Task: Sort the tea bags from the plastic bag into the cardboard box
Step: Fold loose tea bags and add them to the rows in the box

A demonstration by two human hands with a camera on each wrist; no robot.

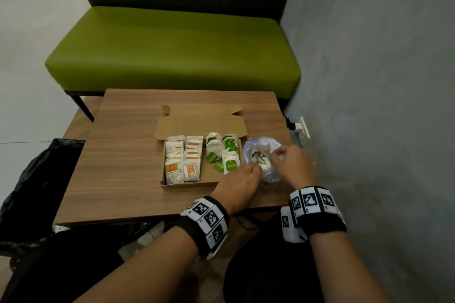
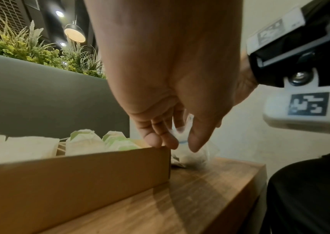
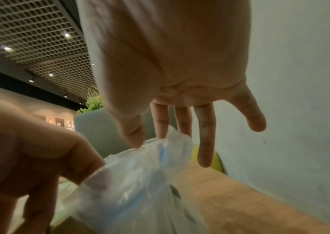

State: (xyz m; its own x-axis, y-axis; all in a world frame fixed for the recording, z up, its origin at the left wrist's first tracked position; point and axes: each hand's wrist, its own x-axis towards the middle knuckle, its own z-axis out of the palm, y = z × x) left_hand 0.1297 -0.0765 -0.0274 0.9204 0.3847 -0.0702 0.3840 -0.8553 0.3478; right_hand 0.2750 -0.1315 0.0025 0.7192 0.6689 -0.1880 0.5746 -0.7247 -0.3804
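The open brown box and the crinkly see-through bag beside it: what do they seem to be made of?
The open brown box looks like plain matte cardboard: dull tan walls, folded flaps, cut tabs on the lid. The crinkly see-through bag looks like thin glossy plastic film: it wrinkles, catches the light and shows the tea bags inside. The right hand pinches its rim.

On a brown wood-grain table [image 1: 128, 160] lies an open, shallow brown cardboard box [image 1: 209, 177], its lid [image 1: 200, 125] folded back toward a green upholstered bench [image 1: 172, 51]. Inside, white tea bags with yellow-and-red labels [image 1: 182, 158] stand in two rows on the left, and white tea bags with green tags [image 1: 222, 152] fill the right. Just beside the box's right wall sits a crumpled clear plastic bag [image 1: 261, 147]. The left hand [image 1: 240, 179] reaches into its mouth; the right hand [image 1: 294, 162] pinches its upper edge. Both wrists wear black bands with black-and-white coded markers [image 1: 208, 220].
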